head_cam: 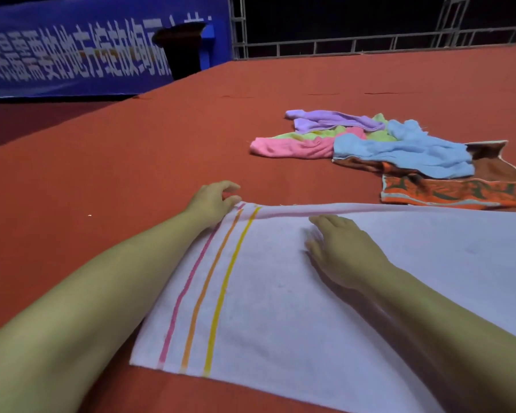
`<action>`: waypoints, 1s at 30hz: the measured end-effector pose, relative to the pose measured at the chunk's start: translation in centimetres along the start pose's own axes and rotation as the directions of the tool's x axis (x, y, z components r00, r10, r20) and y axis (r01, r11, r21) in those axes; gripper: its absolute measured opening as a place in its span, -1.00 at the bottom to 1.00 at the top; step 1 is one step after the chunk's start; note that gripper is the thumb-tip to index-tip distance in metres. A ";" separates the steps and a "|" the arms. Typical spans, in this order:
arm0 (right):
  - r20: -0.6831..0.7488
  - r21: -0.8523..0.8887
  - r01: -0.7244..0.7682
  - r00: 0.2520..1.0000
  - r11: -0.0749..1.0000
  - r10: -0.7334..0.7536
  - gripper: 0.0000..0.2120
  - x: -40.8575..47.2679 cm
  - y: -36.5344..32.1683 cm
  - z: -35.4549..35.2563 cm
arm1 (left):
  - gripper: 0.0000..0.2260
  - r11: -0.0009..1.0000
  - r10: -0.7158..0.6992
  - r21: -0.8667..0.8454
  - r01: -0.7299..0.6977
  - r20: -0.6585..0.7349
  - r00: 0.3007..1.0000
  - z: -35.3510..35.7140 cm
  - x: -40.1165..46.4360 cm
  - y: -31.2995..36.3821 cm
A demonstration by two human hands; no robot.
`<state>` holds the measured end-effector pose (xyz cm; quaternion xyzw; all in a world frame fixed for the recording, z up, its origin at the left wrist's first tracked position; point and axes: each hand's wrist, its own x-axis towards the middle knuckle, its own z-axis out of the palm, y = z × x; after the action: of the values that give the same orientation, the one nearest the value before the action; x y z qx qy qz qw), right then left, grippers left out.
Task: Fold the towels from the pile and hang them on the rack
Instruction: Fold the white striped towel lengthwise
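A white towel (280, 308) with pink, orange and yellow stripes lies flat on the red table (116, 174) in front of me. My left hand (212, 201) pinches its far left corner. My right hand (340, 248) lies flat on the towel with straight fingers, near the far edge. Farther back on the right sits the pile of towels (399, 150): purple, green, pink, light blue, and an orange patterned one underneath. No rack is in view.
A blue banner (87, 55) with white lettering stands at the back left, with a dark bin (182, 49) in front of it. A grey metal truss railing (370, 43) runs along the table's far edge.
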<state>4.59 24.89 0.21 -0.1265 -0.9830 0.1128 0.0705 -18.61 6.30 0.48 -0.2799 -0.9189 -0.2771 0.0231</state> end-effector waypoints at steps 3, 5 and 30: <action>0.030 -0.043 -0.003 1.000 0.999 0.005 -0.47 0.4 0.1 1.8 | -0.73 0.994 0.028 -0.100 -0.031 -0.028 0.999 1.5 0.7 -1.5; 0.038 -0.059 -0.014 0.999 0.998 0.016 -0.48 0.2 0.3 2.5 | -0.76 0.984 0.005 -0.177 -0.015 -0.056 0.998 1.8 1.2 -2.1; -0.023 -0.076 -0.093 0.996 0.993 0.091 -0.49 7.0 -3.4 2.9 | -0.79 0.969 -0.063 -0.245 0.015 -0.188 0.980 0.6 1.9 -4.6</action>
<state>-3.45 22.93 -1.00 -0.1752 -0.9791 0.0767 0.0697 -22.57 4.34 -1.91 -0.2340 -0.8769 -0.4135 0.0728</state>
